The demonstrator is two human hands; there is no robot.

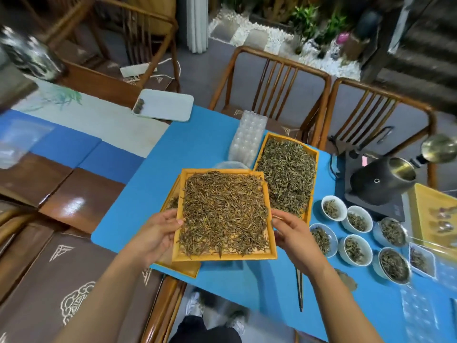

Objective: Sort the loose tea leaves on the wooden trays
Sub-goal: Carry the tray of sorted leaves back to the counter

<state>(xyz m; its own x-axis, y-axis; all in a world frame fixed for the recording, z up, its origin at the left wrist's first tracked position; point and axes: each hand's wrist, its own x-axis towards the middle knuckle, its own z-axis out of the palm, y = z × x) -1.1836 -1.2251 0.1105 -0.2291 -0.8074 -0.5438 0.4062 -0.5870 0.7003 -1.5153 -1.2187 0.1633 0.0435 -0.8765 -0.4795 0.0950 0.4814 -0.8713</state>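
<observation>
— Nearest item first: what do your hands hold?
— Your left hand [158, 231] grips the left edge of the square orange wooden tray [223, 255], thumb over the rim; your right hand [291, 233] pinches its right edge. Contents: long brownish-gold loose tea leaves [223, 214], spread across it.
— Beneath it?
— A second orange tray [184, 268], mostly covered, lying on the blue table mat [197, 144].
— Further back?
— You have a long orange tray [312, 179] just behind, filled with greener curled leaves [286, 174].
— To your right?
— Six white porcelain bowls [333, 209], each holding a small portion of leaves, beside a black kettle [380, 179].
</observation>
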